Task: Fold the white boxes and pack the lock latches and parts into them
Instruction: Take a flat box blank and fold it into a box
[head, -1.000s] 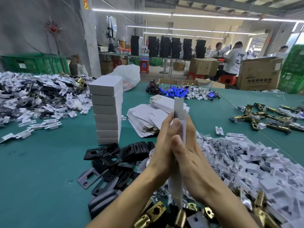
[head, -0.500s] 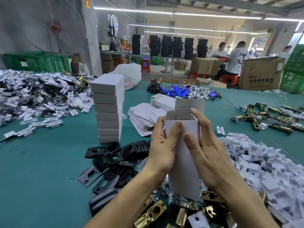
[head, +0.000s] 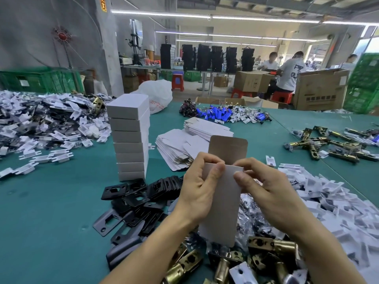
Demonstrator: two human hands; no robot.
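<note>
Nearest the camera, brass lock latches (head: 190,261) lie heaped on the green table (head: 41,212). Above them the white box (head: 222,203) is held upright, off the table, with its top flap (head: 227,149) standing open. The left hand (head: 196,193) grips the box's upper left edge, thumb on the front face and fingers curled behind. The right hand (head: 268,193) pinches the upper right corner between thumb and fingers. Black strike plates (head: 139,195) lie to the left of the hands, and a heap of white plastic parts (head: 332,203) to the right. Beyond stand a stack of folded boxes (head: 130,136) and, beside it, flat box blanks (head: 180,144). Farther off are blue parts (head: 217,114) and a white bag (head: 159,95).
</note>
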